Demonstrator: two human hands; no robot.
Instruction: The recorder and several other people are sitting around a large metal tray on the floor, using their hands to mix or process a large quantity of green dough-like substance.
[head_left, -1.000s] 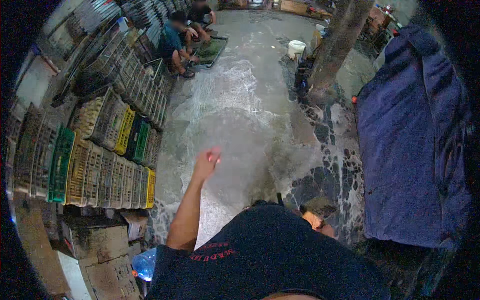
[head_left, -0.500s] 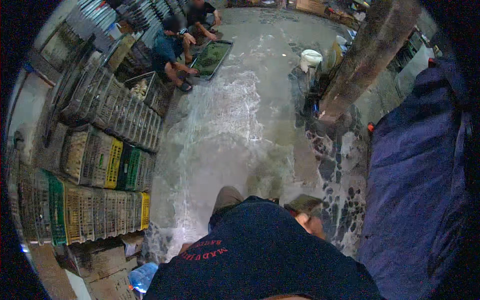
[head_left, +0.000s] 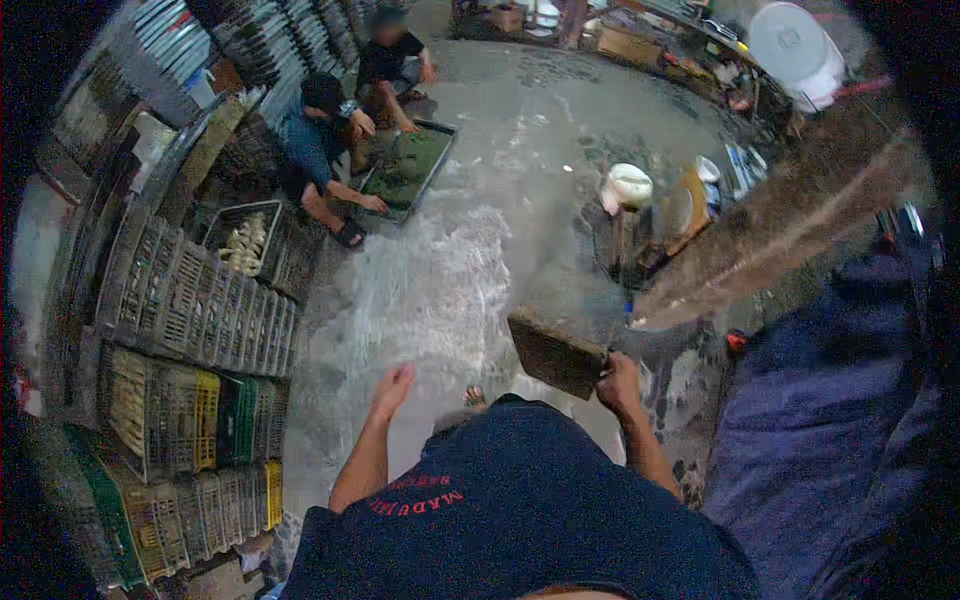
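Observation:
My right hand (head_left: 620, 382) is closed on one edge of a brown, flat rectangular board (head_left: 558, 354), which is held tilted out in front of my body above the floor. Of what material the board is I cannot tell. Holding nothing, my left hand (head_left: 396, 388) is out ahead of me to the left, over the pale floor, its fingers stretched forward and a little blurred. One of my feet (head_left: 474, 398) shows beyond my shirt.
Stacked plastic crates (head_left: 200, 290) line the left. Two people, one in a blue shirt (head_left: 312, 145), squat by a dark tray of green stuff (head_left: 405, 170). A slanting post (head_left: 770, 240), a white bucket (head_left: 629, 185) and a blue-purple cover (head_left: 810, 430) stand on the right.
Both my hands have come up and forward into plain view, the right lifting the board. My view has shifted, showing more of the far side of the room.

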